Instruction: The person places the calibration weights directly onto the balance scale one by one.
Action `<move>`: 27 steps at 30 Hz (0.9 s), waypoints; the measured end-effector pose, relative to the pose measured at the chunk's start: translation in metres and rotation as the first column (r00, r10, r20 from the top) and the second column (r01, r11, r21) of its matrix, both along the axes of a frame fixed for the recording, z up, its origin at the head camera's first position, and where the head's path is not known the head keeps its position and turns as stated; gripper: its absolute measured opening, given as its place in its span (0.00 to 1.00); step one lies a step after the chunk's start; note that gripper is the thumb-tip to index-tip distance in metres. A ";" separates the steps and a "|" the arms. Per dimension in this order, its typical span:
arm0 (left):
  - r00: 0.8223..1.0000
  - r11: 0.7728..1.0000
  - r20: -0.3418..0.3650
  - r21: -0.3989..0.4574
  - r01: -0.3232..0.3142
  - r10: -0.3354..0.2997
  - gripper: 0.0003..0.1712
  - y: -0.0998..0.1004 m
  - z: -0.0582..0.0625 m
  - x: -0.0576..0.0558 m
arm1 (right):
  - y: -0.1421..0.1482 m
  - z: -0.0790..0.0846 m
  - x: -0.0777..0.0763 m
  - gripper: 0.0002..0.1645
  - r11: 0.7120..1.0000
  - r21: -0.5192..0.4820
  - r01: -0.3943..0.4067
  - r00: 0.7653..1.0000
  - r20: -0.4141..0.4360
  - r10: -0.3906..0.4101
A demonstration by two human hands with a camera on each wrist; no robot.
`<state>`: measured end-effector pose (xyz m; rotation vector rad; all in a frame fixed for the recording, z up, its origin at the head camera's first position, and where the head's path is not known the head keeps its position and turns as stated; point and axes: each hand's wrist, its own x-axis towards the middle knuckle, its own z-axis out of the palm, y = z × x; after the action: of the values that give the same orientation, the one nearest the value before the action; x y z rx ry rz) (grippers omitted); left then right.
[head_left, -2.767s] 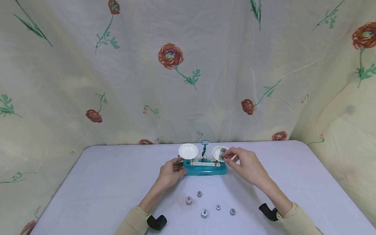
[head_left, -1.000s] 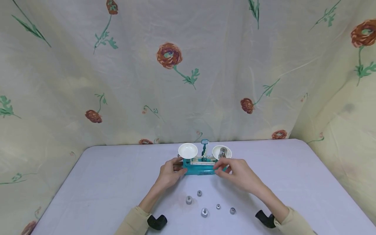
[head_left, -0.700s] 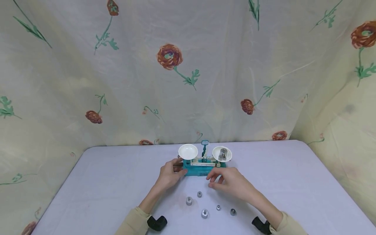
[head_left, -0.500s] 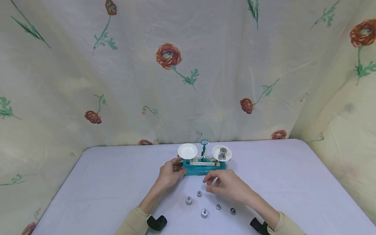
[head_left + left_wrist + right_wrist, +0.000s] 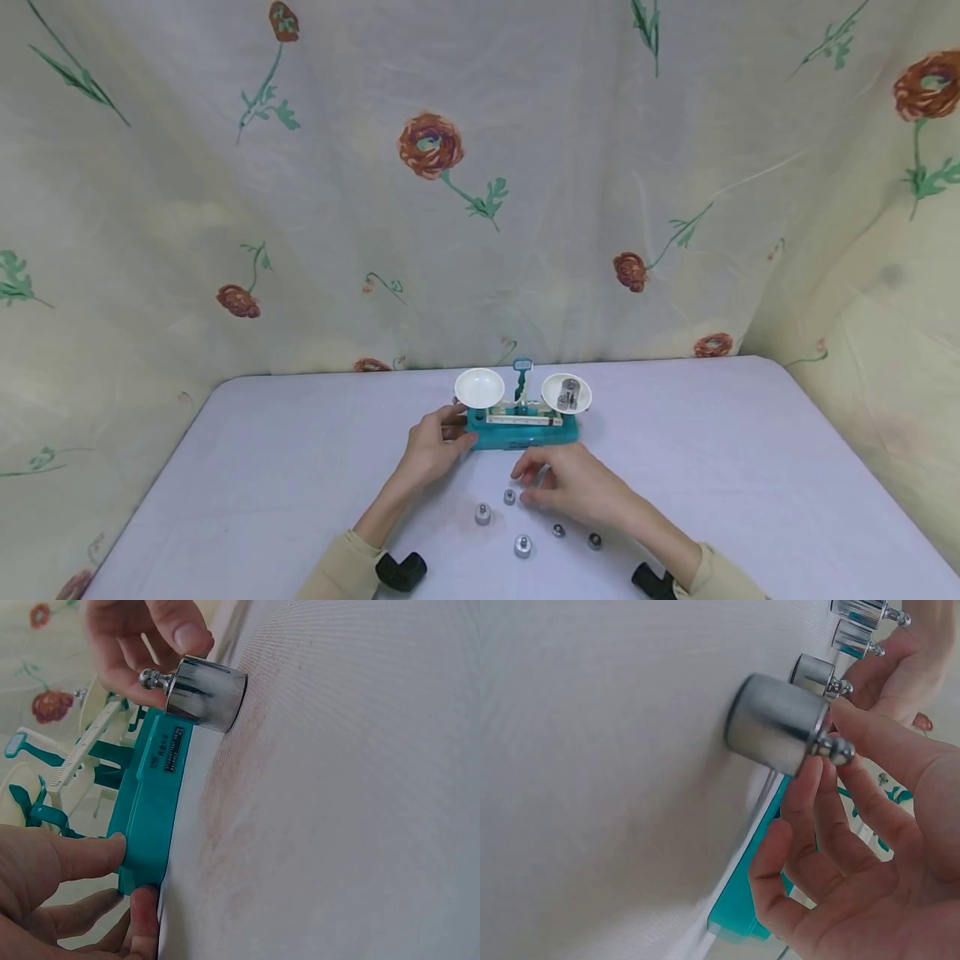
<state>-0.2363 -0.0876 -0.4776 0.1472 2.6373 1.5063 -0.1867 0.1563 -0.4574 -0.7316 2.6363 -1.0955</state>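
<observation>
A teal balance scale [image 5: 517, 437] stands near the table's far edge. My left hand [image 5: 431, 446] grips the left end of its base, thumb in front; the left wrist view shows thumb and fingers [image 5: 144, 915] on the teal end. In the right white pan [image 5: 551, 385] are several metal weights [image 5: 570, 390]; the left pan [image 5: 480, 388] holds nothing. My right hand [image 5: 573, 487] hovers low before the scale, fingers loosely bent with nothing between them. Its fingertips are right beside a small knobbed weight [image 5: 509, 497].
More knobbed metal weights stand on the pale tablecloth [image 5: 262, 500]: one to the left [image 5: 482, 514], a larger one [image 5: 522, 546] nearer me, a small one [image 5: 558, 531] and another [image 5: 595, 542] below my right forearm. A flowered curtain [image 5: 480, 208] hangs behind the table.
My right hand has let go of a weight in the right pan and come down and leftward toward the weights on the table. My left hand stays on the scale.
</observation>
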 end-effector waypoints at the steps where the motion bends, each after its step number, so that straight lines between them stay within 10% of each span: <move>1: 1.000 1.000 -0.001 0.000 -0.001 0.001 0.30 0.000 0.000 0.000 | 0.000 0.000 0.000 0.14 1.000 -0.001 -0.002 1.000 0.001 0.002; 27: 1.000 1.000 0.005 -0.011 -0.018 0.018 0.30 0.003 -0.001 -0.001 | -0.004 -0.002 0.001 0.10 0.997 0.015 -0.071 0.997 0.034 0.070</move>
<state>-0.2371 -0.0851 -0.4788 0.1193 2.6496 1.4953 -0.1860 0.1520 -0.4597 -0.7895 2.5680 -1.0576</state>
